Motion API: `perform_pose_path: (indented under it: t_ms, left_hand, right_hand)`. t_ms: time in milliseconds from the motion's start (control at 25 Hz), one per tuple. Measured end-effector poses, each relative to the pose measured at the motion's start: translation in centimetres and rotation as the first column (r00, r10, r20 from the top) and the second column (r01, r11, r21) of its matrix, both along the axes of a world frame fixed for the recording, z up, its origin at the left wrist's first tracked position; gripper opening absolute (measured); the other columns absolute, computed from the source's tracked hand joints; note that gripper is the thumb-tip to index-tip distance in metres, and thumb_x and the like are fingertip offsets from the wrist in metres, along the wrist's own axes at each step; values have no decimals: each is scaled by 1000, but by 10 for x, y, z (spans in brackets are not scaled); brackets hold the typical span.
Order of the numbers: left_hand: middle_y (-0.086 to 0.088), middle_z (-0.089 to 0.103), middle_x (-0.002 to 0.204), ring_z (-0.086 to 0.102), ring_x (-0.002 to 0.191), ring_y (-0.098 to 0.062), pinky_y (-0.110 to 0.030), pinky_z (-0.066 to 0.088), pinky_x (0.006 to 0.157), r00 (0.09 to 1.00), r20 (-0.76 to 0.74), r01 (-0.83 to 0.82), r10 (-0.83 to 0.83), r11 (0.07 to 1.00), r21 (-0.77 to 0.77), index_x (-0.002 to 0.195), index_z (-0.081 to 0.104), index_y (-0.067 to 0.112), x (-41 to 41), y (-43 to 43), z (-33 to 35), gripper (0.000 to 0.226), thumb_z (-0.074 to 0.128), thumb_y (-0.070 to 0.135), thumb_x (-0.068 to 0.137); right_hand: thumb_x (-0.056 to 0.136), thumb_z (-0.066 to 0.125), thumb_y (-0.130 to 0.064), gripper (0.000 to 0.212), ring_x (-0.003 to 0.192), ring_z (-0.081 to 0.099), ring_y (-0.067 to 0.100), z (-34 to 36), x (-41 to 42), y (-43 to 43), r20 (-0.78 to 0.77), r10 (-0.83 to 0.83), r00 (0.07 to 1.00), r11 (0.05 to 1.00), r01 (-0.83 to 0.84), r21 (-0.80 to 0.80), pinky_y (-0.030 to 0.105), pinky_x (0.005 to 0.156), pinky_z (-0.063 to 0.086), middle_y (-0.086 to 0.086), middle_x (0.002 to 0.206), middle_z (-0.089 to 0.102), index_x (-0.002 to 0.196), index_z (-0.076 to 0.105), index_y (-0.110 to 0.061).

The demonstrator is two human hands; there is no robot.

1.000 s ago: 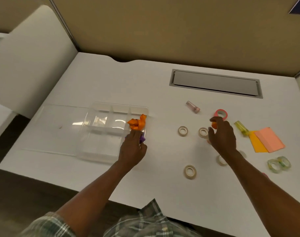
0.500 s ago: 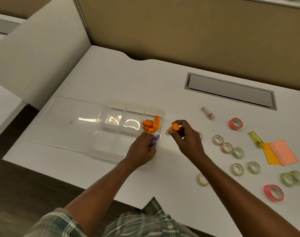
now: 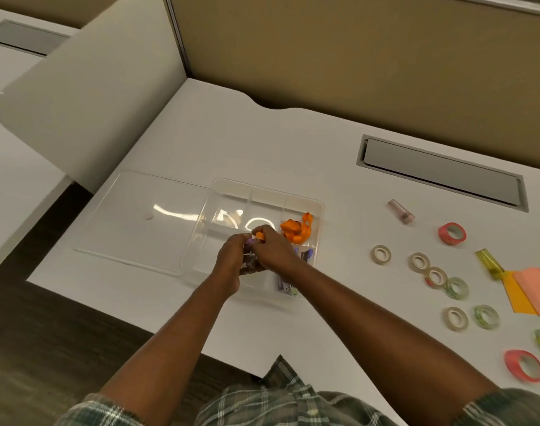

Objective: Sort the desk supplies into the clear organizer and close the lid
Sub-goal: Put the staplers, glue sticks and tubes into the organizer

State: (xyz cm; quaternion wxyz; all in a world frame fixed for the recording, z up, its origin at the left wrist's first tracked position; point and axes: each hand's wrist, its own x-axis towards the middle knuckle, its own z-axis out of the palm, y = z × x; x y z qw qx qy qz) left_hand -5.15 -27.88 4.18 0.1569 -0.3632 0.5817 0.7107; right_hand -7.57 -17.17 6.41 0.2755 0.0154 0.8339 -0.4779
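Hands met over the clear organizer near the desk's front edge: our right hand pinched one orange-capped item, our left hand gripped purple pieces; we counted two pink tape rolls toward the right edge.

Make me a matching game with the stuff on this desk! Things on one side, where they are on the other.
Things:
1. orange clips
2. clear lid
3. pink sticky notes
4. orange-capped item

Places:
A. flat on the desk, left of the organizer
B. held between both hands
C. far right of the desk
D. in the organizer's back right compartment

Pairs: 1-D, 2-A, 3-C, 4-B
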Motion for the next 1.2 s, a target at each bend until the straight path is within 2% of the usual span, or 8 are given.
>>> perform_pose_path:
  t_ms: [160,320,480,640,720,920,1080,1200]
  left_hand:
    - [-3,65,108,61,102,-21,-44,53,94,996,77,47,-45,999,-27,123,61,21,-8,4,-4,53,40,61,96]
    - [-11,61,128,54,120,-25,-46,44,107,993,98,66,-66,998,2,133,57,19,-9,9,-10,70,35,71,91]
    - [-13,58,136,51,125,-22,-37,43,100,994,84,73,-71,997,-14,134,56,20,-11,11,-10,73,32,73,90]
    - [-12,48,148,42,138,-25,-38,35,111,983,82,174,-166,980,-98,146,43,21,-14,14,-7,80,26,75,90]
    - [-11,45,149,42,138,-25,-35,36,104,977,68,213,-204,960,-183,146,41,22,-14,17,-4,80,25,76,89]
    - [-10,52,136,50,124,-29,-48,40,107,944,-12,255,-331,749,-612,128,55,25,-19,45,6,69,26,75,89]
    - [-4,60,112,56,112,-24,-31,38,86,849,-168,259,-502,670,-696,117,61,18,-30,102,11,49,43,57,95]
    - [-4,61,119,56,112,-19,-31,43,89,731,-169,375,-661,596,-710,117,63,18,-39,157,5,43,53,53,93]
  right_hand:
    - [94,62,-20,50,108,64,30,-13,-4,-15,-42,196,980,946,-177,272,30,75,49,16,125,63,138,42,-6]
    - [98,57,-21,49,122,59,28,-19,-4,-24,27,210,977,915,-206,346,32,95,46,16,134,60,141,43,-1]
    - [96,51,-15,28,110,62,36,-16,-9,-19,3,250,968,899,-233,370,33,76,42,20,117,64,119,59,-2]
    - [98,58,-21,48,122,59,31,-7,-7,-11,-68,280,958,894,-234,383,38,99,47,17,135,59,141,46,-5]
    - [95,62,-22,56,119,60,30,-1,-8,0,-104,230,968,926,-185,329,38,96,50,17,134,60,145,40,-7]
    - [91,61,-30,48,115,60,25,13,-15,56,-181,102,978,959,-48,279,39,93,51,9,128,63,136,52,-14]
    - [91,59,-35,39,112,61,23,10,-13,132,-219,-3,976,930,83,358,39,93,51,5,121,67,126,60,-18]
    - [92,60,-39,35,110,61,21,1,-1,201,-212,-99,972,887,183,424,38,92,51,2,115,67,120,63,-19]
